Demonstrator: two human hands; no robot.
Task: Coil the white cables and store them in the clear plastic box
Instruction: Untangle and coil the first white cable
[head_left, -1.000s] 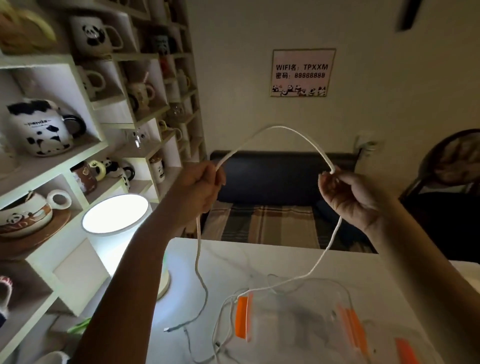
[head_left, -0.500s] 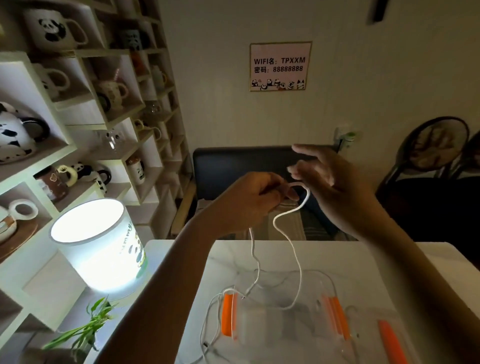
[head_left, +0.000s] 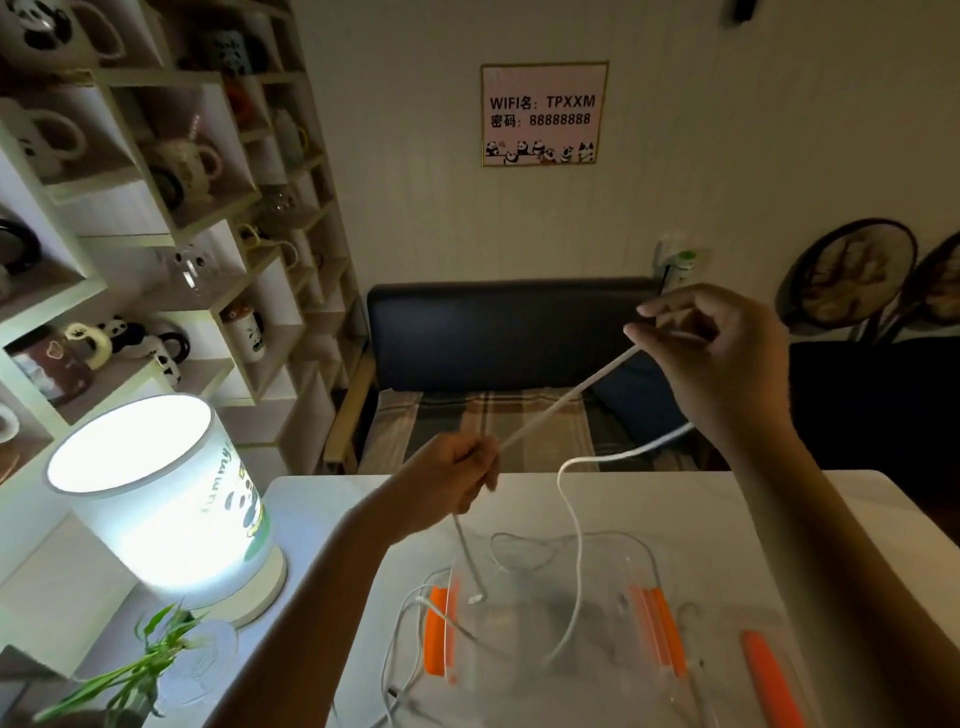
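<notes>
A white cable (head_left: 566, 397) runs taut between my two hands above the table. My left hand (head_left: 454, 480) pinches it low at the centre, and a short end hangs from that fist down to a connector over the box. My right hand (head_left: 719, 358) grips it higher at the right; from there the rest loops down in a curve into the clear plastic box (head_left: 545, 639) with orange latches. More white cables (head_left: 410, 618) lie loose at the box's left side.
A lit round lamp (head_left: 166, 499) stands at the table's left, with a small green plant (head_left: 124, 670) in front of it. Shelves of mugs fill the left wall. A clear lid with an orange latch (head_left: 769, 675) lies right of the box. A dark bench sits behind the table.
My hands were together holding a small loop; they have moved apart, the right one up and right, the left one down, pulling a stretch of cable straight.
</notes>
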